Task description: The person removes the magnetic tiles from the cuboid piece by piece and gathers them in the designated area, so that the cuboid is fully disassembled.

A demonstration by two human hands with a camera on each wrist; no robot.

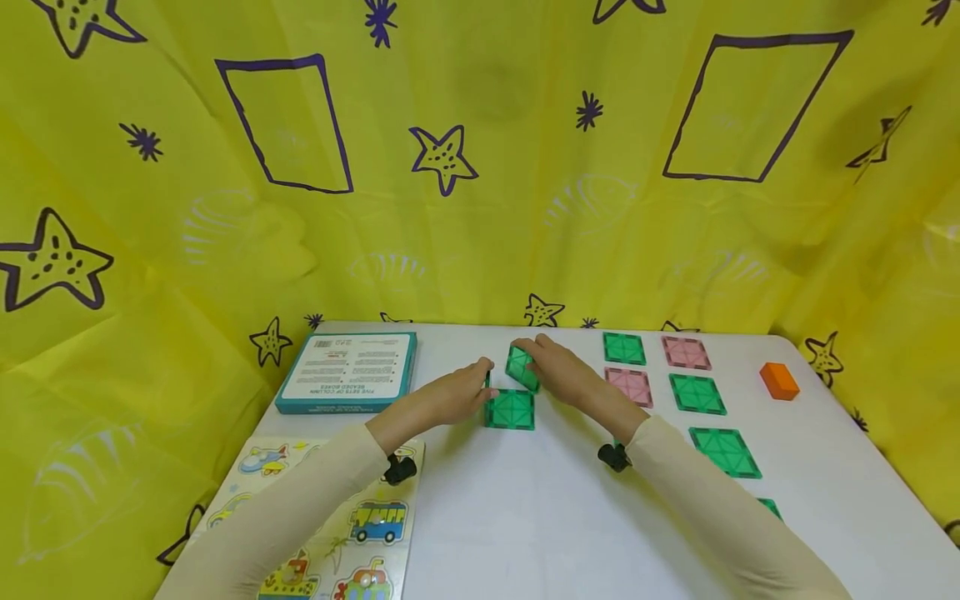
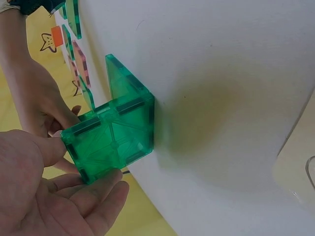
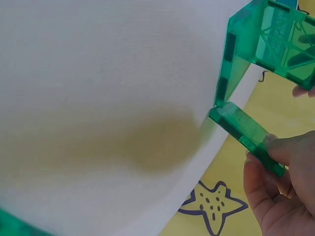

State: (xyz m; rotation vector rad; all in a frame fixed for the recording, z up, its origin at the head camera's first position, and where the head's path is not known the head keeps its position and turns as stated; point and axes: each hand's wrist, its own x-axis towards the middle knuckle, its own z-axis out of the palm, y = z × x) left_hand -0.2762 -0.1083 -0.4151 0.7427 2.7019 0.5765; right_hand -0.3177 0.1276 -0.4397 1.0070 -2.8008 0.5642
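Observation:
My left hand (image 1: 463, 393) pinches a green translucent square magnetic tile (image 2: 110, 142) by its edges, thumb on one side and fingers on the other. That tile stands on edge and meets a second green tile (image 1: 510, 409) at a corner. On the other side, my right hand (image 1: 558, 367) grips a third green tile (image 1: 521, 367) between thumb and fingers. In the right wrist view, one end of this third tile (image 3: 241, 130) is right at the edge of the second tile (image 3: 226, 69), angled away from it.
Several green tiles (image 1: 697, 394) and two pink tiles (image 1: 686, 352) lie to the right, with an orange block (image 1: 780, 381) beyond them. At left are a teal-edged box (image 1: 348, 371) and a vehicle puzzle board (image 1: 378, 521). A yellow patterned curtain (image 1: 495, 250) hangs behind the white table (image 1: 510, 517).

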